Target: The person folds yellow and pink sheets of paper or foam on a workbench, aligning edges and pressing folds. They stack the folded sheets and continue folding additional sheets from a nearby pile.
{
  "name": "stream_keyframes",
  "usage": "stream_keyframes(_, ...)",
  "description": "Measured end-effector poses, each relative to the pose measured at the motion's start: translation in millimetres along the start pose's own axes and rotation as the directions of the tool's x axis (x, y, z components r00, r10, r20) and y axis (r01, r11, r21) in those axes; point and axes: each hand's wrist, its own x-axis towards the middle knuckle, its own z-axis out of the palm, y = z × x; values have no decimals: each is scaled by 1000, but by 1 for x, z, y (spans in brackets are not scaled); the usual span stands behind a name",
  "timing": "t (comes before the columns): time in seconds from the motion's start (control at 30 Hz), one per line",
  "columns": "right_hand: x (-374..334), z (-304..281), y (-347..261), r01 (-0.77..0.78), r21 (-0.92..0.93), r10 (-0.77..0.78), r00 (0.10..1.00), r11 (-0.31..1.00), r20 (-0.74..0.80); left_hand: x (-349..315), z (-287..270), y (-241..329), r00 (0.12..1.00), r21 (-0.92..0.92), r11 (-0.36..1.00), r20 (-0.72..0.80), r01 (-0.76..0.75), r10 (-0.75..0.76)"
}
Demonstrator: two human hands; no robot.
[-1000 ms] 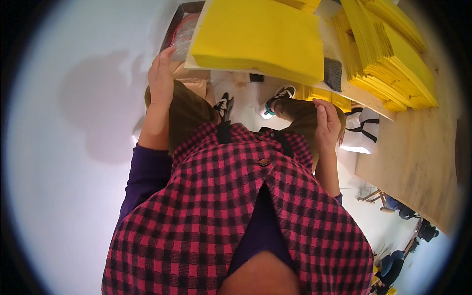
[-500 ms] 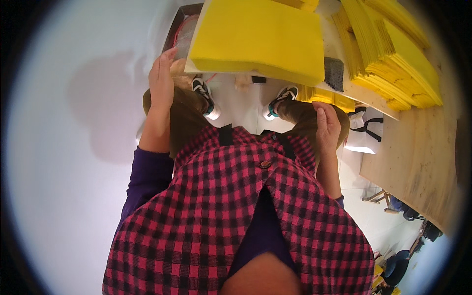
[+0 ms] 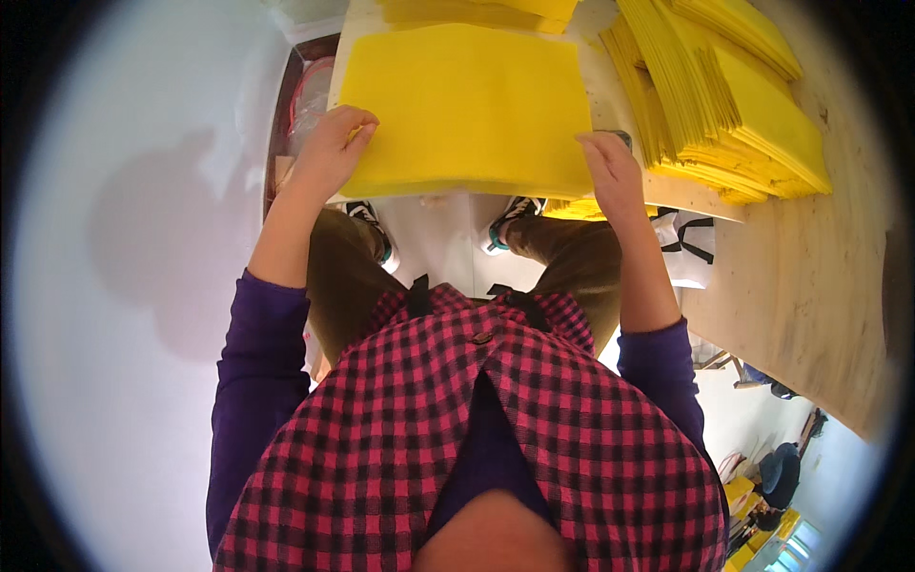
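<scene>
A flat stack of yellow fabric-like sheets [image 3: 467, 105] lies on the wooden table in front of me, its near edge over my feet. My left hand [image 3: 334, 148] is at the left edge of the stack, thumb and bent fingers close together on the top sheet. At the opposite edge is my right hand [image 3: 615, 176], its fingers together and tips over the sheet's border. Both hands appear to pinch the top sheet by its sides; how much they grip is hidden.
Several folded yellow piles [image 3: 724, 105] lean together on the table [image 3: 782, 276] to the right. Another yellow stack [image 3: 477, 13] lies behind mine. A brown-edged box [image 3: 286, 124] with clear plastic stands at left. Below the table on the right is a white bag [image 3: 684, 253] with black straps.
Both hands have moved forward from beside my thighs to the two side edges of the yellow stack. The view has shifted, and the stack now sits lower and further left in it.
</scene>
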Motion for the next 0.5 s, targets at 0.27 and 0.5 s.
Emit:
stream_keyframes(0.27,114,38,59,84,-437,17,975,896,223,77,25,-58,995,258,964,83,-68,48)
stream_keyframes(0.5,98,21,64,162,-396,-95,978,904,184,58,15,-51,992,274,954,53,-126,116)
